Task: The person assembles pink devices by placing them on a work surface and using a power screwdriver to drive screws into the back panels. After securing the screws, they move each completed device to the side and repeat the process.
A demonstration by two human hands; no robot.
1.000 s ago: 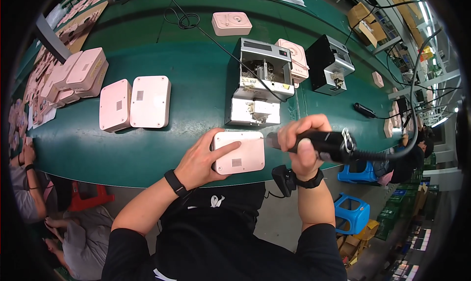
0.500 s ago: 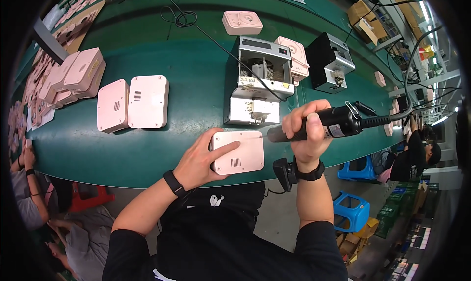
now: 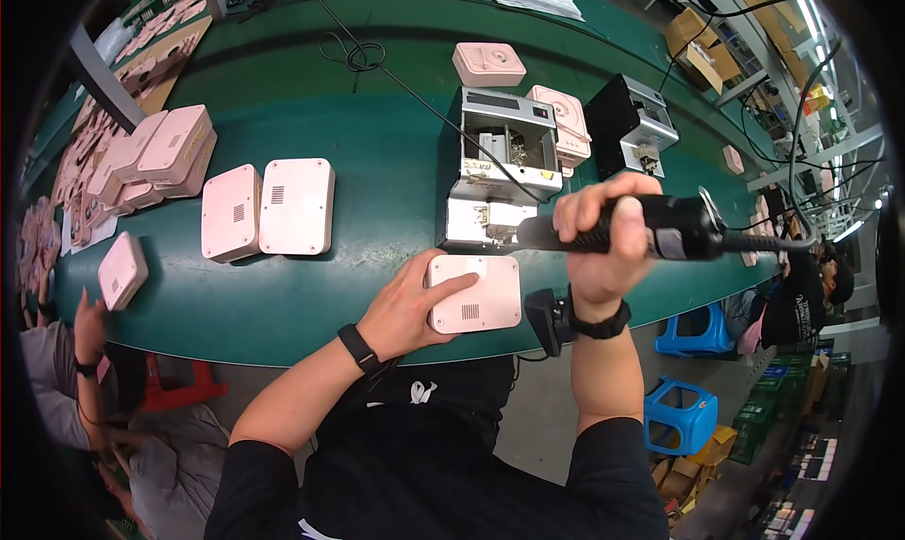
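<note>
My left hand (image 3: 405, 306) grips the left side of a pale pink plastic case (image 3: 492, 300) lying on the green bench, its index finger stretched over the top face. That face has screw holes at the corners and a small slotted grille. In my closed right hand (image 3: 613, 243) is a black electric screwdriver (image 3: 677, 227), held level with its nose to the left. The screwdriver's tip is at the front outlet of a silver and black screw feeder (image 3: 500, 154), just beyond the case. Whether a screw sits on the tip is too small to tell.
Two pink cases (image 3: 297, 206) stand side by side to the left, with a pile of more (image 3: 174, 144) beyond. A co-worker's hand (image 3: 90, 328) is near another pink case (image 3: 123, 270) at far left. A second feeder (image 3: 630, 125) stands right. A cable (image 3: 415, 92) crosses the first feeder.
The screwdriver has gone from over the pink case to the feeder's outlet. My left hand keeps its hold on the case. Another pink case has appeared beside the co-worker's hand.
</note>
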